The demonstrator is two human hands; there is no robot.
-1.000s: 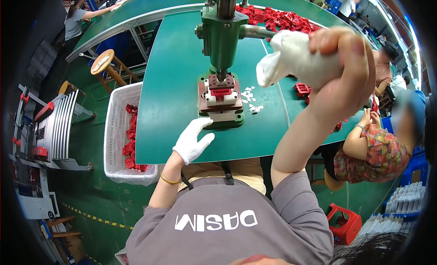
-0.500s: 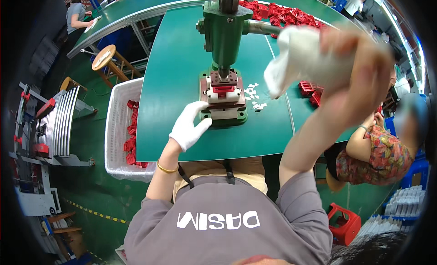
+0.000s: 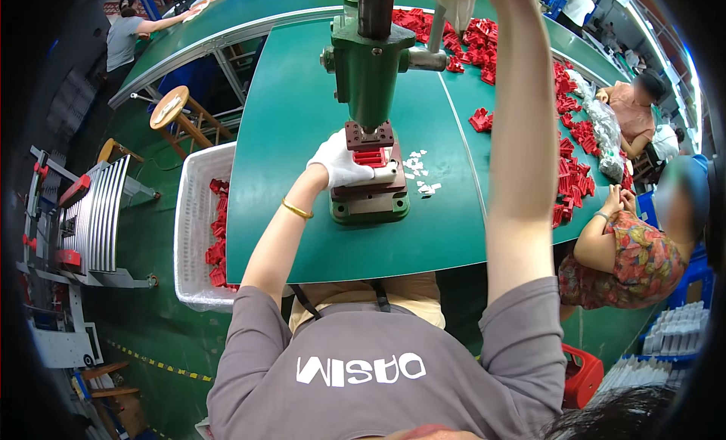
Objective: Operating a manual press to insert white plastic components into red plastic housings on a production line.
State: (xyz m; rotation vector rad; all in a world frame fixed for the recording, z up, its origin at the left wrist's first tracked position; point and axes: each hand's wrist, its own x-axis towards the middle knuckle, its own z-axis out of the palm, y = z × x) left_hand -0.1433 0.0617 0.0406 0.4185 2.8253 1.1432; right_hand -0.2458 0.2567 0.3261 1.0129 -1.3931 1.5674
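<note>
while the left hand [image 3: 335, 160] is at the red part [image 3: 369, 158] in the press [image 3: 372, 81], mid-frame, its grip unclear, the part is probably best squared under the block [image 3: 369, 134]. the right hand, well apart, lies past the upper edge, its hold unseen; the lever [image 3: 436, 32], upper middle, should wait until those fingers clear.

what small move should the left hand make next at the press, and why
Probably ease the red part out of the fixture, since the gloved left hand is right at it and the upper block appears raised above it, with the lever pointing up.
</note>
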